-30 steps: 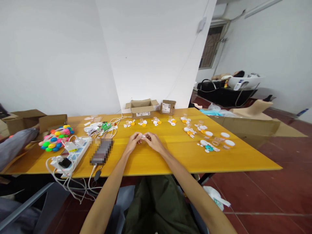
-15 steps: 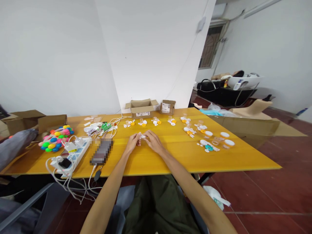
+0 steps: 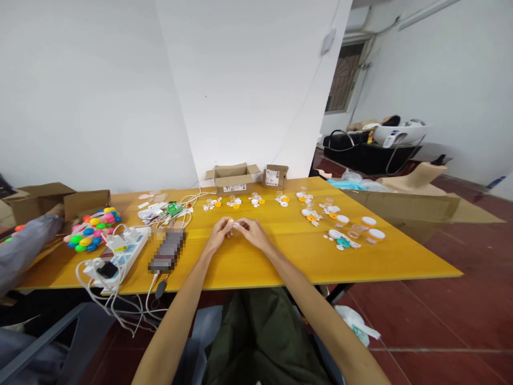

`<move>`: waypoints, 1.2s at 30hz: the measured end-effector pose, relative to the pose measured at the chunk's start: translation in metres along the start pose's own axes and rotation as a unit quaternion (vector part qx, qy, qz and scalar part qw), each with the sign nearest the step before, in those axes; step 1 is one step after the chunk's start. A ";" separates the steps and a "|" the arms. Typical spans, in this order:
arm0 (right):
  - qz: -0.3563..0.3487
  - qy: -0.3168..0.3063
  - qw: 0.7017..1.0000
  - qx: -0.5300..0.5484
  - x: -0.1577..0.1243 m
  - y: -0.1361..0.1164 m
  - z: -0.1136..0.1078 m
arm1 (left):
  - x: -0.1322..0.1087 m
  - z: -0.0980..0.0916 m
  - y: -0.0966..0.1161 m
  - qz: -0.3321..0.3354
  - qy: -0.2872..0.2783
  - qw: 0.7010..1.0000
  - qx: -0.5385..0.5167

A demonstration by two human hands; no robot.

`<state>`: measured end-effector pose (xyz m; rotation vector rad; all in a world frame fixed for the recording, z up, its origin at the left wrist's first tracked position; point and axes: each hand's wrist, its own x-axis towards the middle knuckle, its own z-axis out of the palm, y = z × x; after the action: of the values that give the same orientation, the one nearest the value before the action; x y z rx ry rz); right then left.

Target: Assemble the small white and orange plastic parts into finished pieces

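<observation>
My left hand [image 3: 218,234] and my right hand [image 3: 251,233] meet over the middle of the yellow table [image 3: 256,267]. Both have their fingers closed on a small white plastic part [image 3: 231,222] with a spot of orange. Its exact shape is mostly hidden by the fingertips. Beyond the hands lie small groups of white pieces, orange rings [image 3: 262,201] and clear cups. To the right are several white-lidded jars [image 3: 377,235], a clear cup [image 3: 355,232] and a teal ring [image 3: 343,243] among white pieces.
Two cardboard boxes, a wider one [image 3: 234,179] and a smaller one [image 3: 275,177], stand against the wall. On the left are a phone [image 3: 167,250], a power strip [image 3: 127,254] with tangled cables, colourful balls [image 3: 90,232] and another person's sleeve [image 3: 30,251].
My fingers have shifted around the small part, and my right hand's fingers are drawn in closer. At the far left, the other person's arm has moved further into view.
</observation>
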<state>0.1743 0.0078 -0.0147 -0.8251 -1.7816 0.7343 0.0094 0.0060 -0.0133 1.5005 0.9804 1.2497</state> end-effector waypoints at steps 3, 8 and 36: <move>0.010 -0.002 1.000 0.021 0.001 0.002 0.000 | 0.006 -0.001 -0.010 0.011 0.011 1.000 0.000; 0.007 0.002 0.999 0.039 0.002 0.003 0.001 | 0.010 -0.004 -0.018 0.018 0.010 1.000 -0.004; -0.021 0.006 1.000 -0.006 -0.002 -0.002 0.001 | -0.006 0.002 0.015 0.008 0.028 0.999 0.027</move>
<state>0.1732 0.0053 -0.0149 -0.7965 -1.7887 0.6904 0.0111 -0.0035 -0.0007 1.5242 1.0473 1.2926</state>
